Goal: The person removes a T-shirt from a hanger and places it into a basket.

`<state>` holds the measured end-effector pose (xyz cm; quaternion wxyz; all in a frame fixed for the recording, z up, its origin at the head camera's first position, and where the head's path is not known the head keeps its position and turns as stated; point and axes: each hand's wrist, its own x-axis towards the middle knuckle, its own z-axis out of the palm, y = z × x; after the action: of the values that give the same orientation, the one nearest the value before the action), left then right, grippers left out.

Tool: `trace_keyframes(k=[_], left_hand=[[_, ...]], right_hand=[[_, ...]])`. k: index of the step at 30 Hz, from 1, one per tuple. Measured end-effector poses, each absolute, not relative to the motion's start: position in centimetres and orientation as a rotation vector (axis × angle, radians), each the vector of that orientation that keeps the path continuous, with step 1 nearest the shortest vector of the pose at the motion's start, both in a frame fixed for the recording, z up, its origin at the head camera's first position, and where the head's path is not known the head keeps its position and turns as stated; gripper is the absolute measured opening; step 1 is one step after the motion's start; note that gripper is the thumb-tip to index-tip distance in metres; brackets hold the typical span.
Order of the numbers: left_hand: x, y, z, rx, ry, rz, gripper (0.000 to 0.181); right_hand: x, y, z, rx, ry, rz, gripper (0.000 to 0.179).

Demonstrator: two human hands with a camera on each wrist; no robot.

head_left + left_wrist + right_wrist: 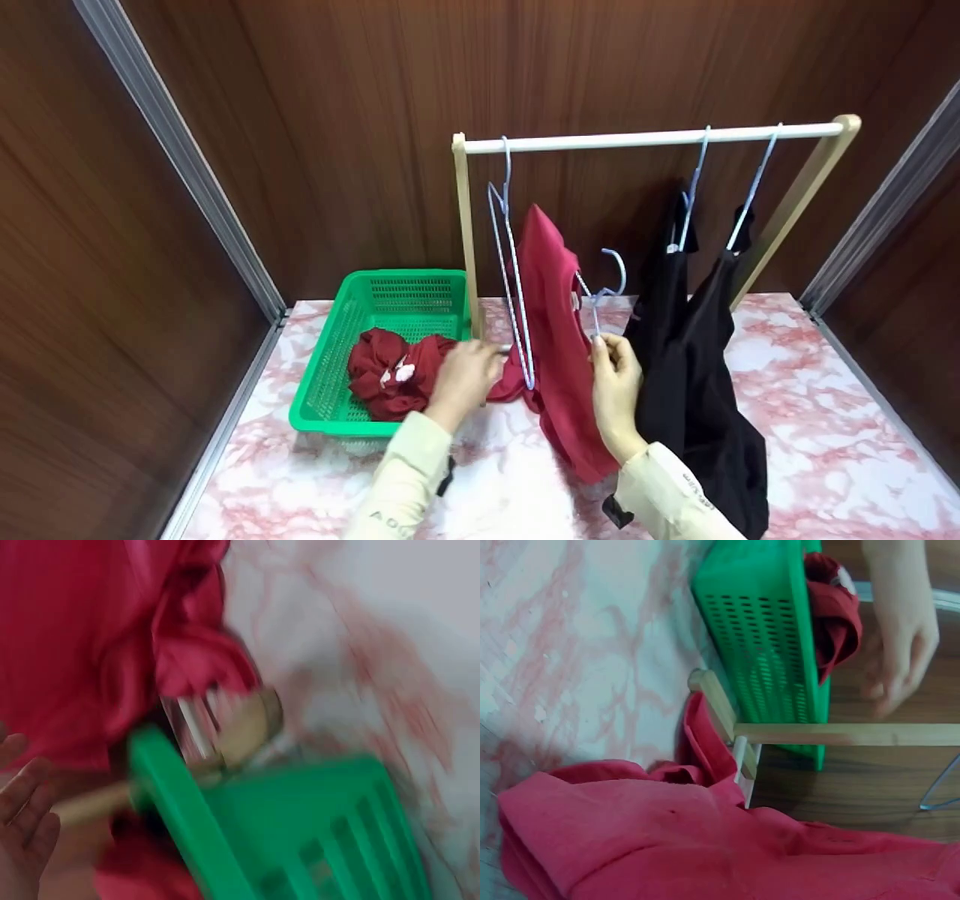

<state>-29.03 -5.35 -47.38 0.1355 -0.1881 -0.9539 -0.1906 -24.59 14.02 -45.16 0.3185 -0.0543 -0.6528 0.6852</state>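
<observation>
My right hand (619,394) pinches a light-blue wire hanger (622,271) just below its hook. From that hanger hangs a red garment (555,352), off the rail, its lower part near the tabletop. My left hand (463,379) is over the right rim of a green basket (360,428), between the basket and the red garment. In the left wrist view the fingers of the left hand (26,817) look relaxed, with nothing held. A darker red garment (379,352) with a white patch lies bunched inside the basket.
A small rack with a white rail (585,142) and wooden posts (795,202) stands at the back. One bare hanger (523,322) hangs at its left. Two hangers with black garments (705,390) hang at its right. Brown panels (337,150) enclose the marbled table (247,480).
</observation>
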Motion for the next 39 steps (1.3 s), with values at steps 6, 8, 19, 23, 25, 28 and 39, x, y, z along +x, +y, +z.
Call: trace_keyframes(k=[6, 8, 19, 23, 25, 28, 39], left_hand=[[-28.7, -1.5, -46.7, -0.672, -2.790, -0.490, 0.048], [-28.6, -0.5, -46.3, -0.662, -2.768, -0.576, 0.051], [-29.4, 2.8, -44.8, -0.584, -2.280, -0.637, 0.050], [-29.9, 2.6, -44.6, -0.599, -2.317, -0.616, 0.056], [-30.1, 2.5, -44.4, -0.615, -2.349, -0.622, 0.058], [-30.4, 2.6, -44.1, -0.643, -2.335, -0.608, 0.055], [-30.6, 3.2, -43.9, -0.649, -2.249, -0.473, 0.038]], right_hand=[[-24.1, 14.1, -45.8, -0.155, -1.744, 1.798, 0.016], [-24.0, 14.1, -46.0, -0.148, -1.750, 1.790, 0.017], [-23.7, 14.3, -46.8, -0.151, -1.820, 1.782, 0.017], [-23.5, 14.7, -47.1, -0.149, -1.859, 1.779, 0.016], [-23.4, 14.9, -47.2, -0.136, -1.867, 1.776, 0.015], [-23.2, 15.2, -47.5, -0.116, -1.871, 1.779, 0.014], [-22.8, 15.3, -48.0, -0.089, -1.858, 1.804, 0.013]])
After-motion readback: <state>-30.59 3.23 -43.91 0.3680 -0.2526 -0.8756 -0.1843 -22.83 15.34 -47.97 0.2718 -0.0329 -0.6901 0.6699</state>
